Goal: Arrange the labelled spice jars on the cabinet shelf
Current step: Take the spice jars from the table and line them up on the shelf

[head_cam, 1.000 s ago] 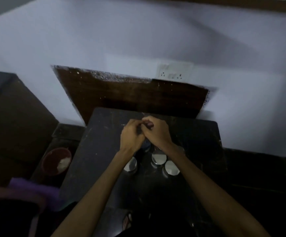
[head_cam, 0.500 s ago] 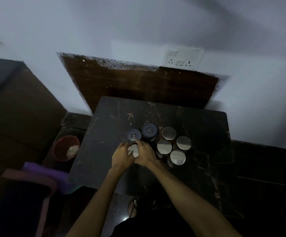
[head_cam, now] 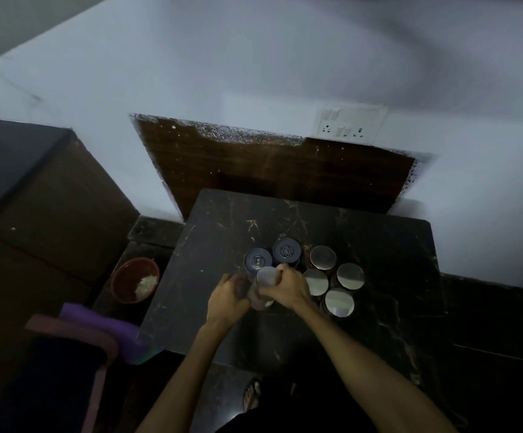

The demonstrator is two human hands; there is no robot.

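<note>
Now both hands (head_cam: pixel 255 295) have dropped from mid-air to the surface (head_cam: pixel 378 245), fingers (head_cam: pixel 280 270) gripping one jar (head_cam: pixel 264 285), so sorting begins.

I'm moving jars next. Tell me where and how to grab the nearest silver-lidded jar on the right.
Take the nearest silver-lidded jar by its round side wall just under the lid, coming from the near right. It stands upright, other silver-lidded jars crowd its far side, and the right hand is on its left, so that side is open.
</note>
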